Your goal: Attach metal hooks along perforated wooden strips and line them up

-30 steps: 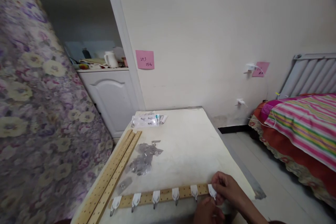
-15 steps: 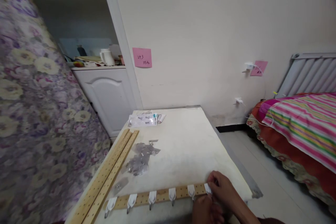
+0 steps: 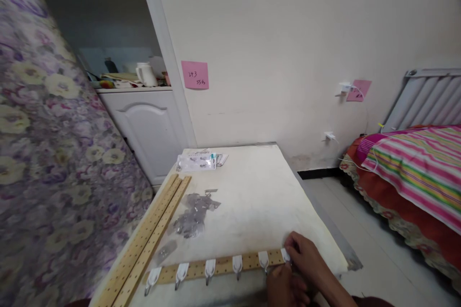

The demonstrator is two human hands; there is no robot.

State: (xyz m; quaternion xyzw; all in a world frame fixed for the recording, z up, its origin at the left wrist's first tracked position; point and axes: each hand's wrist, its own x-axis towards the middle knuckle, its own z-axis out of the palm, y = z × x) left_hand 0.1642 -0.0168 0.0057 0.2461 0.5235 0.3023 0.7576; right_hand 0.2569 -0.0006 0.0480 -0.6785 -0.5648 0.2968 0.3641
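A perforated wooden strip (image 3: 248, 261) lies across the near part of the table, with a row of several white hooks (image 3: 236, 265) along it, their metal prongs toward me. At its right end my right hand (image 3: 306, 255) has thumb and fingers closed on the last white hook (image 3: 285, 254). Just below, my left hand (image 3: 283, 287) is closed, its fingertips against the lower part of the same hook. The fingers partly cover the metal prong there, so whether the left hand grips it is hidden.
Two more perforated wooden strips (image 3: 154, 235) lie along the table's left side. Clear plastic scraps (image 3: 194, 216) are heaped beside them. Packaging (image 3: 196, 162) lies at the table's (image 3: 252, 192) far left. A flowered curtain (image 3: 65, 153) hangs left; a bed (image 3: 414, 163) stands right.
The view has shifted slightly. Both hands stay at the right-end hook, the left one moving a little; the strip and the other hooks keep their places.
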